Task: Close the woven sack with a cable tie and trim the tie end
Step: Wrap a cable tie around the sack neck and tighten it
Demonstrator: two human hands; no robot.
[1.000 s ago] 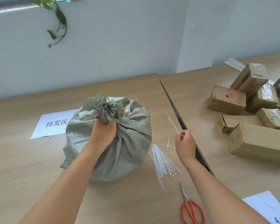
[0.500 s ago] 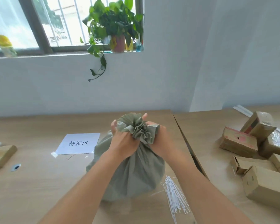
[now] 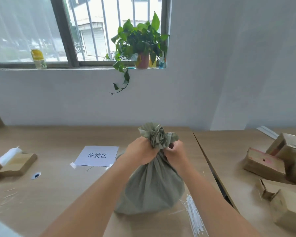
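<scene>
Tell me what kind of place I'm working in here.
Probably a small packing or dispatch room: taped cardboard boxes are piled on the right table, loose cable ties lie beside the sack, and a printed paper sign marks a spot on the table.

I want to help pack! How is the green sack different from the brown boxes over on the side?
The woven sack is grey-green, soft and rounded; the cardboard boxes are brown, stiff and square-edged. The sack stands upright, its bunched neck gripped by the left hand and right hand; the boxes lie tumbled with nobody touching them. Both rest on wooden tabletops.
</scene>
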